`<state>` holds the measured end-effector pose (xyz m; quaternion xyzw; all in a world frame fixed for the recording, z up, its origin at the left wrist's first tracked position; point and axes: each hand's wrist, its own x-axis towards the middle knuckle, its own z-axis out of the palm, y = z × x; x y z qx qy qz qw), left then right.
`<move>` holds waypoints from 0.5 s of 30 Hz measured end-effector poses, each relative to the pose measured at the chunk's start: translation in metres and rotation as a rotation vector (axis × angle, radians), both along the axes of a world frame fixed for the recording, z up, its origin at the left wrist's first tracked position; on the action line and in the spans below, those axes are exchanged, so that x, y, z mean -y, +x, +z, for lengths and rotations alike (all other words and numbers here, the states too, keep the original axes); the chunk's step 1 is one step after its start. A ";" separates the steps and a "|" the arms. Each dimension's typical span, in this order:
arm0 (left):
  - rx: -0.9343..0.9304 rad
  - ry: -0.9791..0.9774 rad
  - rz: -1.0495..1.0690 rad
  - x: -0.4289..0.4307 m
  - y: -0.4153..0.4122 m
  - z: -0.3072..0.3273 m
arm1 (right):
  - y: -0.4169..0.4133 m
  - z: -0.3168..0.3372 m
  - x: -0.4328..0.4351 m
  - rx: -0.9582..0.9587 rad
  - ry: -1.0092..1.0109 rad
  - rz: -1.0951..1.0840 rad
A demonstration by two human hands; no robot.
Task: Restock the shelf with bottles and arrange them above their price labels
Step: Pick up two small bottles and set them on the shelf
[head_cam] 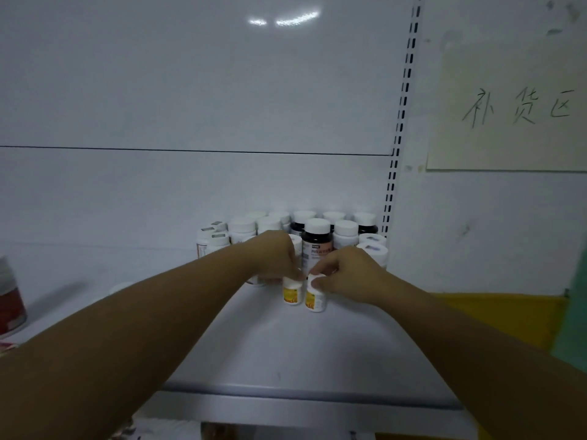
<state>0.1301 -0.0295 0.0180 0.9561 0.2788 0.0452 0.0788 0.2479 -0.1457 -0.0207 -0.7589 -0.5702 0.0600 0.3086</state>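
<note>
Two small white bottles with yellow labels stand side by side on the white shelf [286, 354]. My left hand [275, 255] grips the top of the left yellow-label bottle [292, 293]. My right hand [346, 269] holds the cap of the right yellow-label bottle [314, 300] from above. Behind them, at the back right of the shelf, stand several white-capped bottles [344, 233], some white, some dark brown [317, 242]. The price labels are not visible.
A slotted upright [398, 138] bounds the shelf on the right. A paper note with handwriting [514, 106] hangs on the right wall above a yellow bin [508, 315]. A red-and-white jar [11, 306] stands at the far left.
</note>
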 end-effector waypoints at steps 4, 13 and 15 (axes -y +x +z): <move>0.094 -0.128 0.100 -0.024 -0.046 0.030 | -0.026 0.012 -0.022 -0.161 0.083 0.053; 0.286 -0.188 0.309 -0.103 -0.157 0.043 | -0.135 0.021 -0.111 -0.243 0.092 0.169; 0.275 -0.202 0.315 -0.114 -0.170 0.042 | -0.155 0.021 -0.126 -0.267 0.061 0.190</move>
